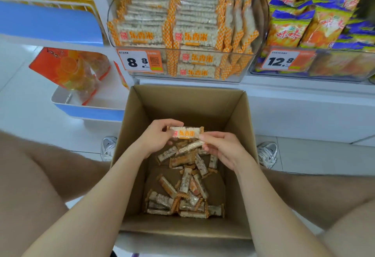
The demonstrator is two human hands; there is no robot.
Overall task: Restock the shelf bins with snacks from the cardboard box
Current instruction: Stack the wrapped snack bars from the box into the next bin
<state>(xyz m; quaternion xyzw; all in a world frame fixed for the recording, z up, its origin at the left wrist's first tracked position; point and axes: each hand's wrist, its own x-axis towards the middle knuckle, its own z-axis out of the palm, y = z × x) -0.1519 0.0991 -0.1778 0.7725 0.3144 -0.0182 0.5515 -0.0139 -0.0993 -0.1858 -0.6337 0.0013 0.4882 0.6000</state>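
Head view: a clear shelf bin (248, 64) marked 8.8, packed almost full with orange-checked rice bars (142, 35), is seen above an open cardboard box (192, 106) placed between the person's knees. Over the box bottom, loose bars (186, 185) of the same kind are scattered. One bar (186, 133) is held level above them, its left end pinched in the grip of the left hand (157, 137) and its right end in the curled fingertips of the right hand (221, 147). The picking-up step is judged to be in hand. Next, the bar is to be raised and slotted into the little room left in the bin.
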